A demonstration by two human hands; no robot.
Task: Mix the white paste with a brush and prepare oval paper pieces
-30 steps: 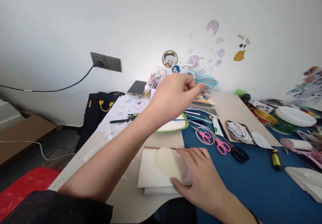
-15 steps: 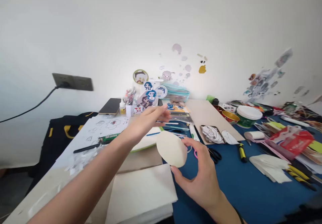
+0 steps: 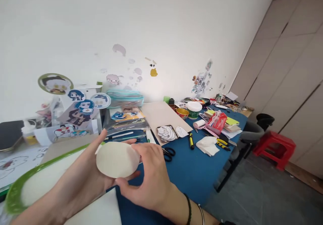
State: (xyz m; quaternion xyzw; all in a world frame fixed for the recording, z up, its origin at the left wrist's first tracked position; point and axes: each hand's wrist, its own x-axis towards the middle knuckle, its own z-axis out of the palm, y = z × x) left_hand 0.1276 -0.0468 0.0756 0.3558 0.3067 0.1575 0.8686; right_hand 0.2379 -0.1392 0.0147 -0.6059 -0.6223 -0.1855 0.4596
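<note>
A cream-coloured oval piece [image 3: 117, 160] is held flat above the near part of the desk. My right hand [image 3: 148, 174] pinches its right side, thumb at the lower edge and fingers at the upper right. Under and behind the piece is my left hand [image 3: 92, 167], palm up, thumb raised and fingertips showing past the far edge; it appears to support the piece. Below the hands lies a white sheet or pad [image 3: 101, 210]. A green-rimmed white oval board [image 3: 19, 188] is partly behind my left forearm.
Black scissors [image 3: 169, 153], a yellow-black cutter [image 3: 191, 141] and a tray of paper cutouts [image 3: 166, 134] lie beyond my right hand. Farther right are tissues [image 3: 208, 146], pliers [image 3: 223, 143] and a white-lidded tub [image 3: 194, 108]. A red stool [image 3: 275, 149] stands on the floor.
The view has swung to the right. My left hand, earlier raised apart from the oval piece, is now beneath it. My right hand still grips the piece, which now lies flatter.
</note>
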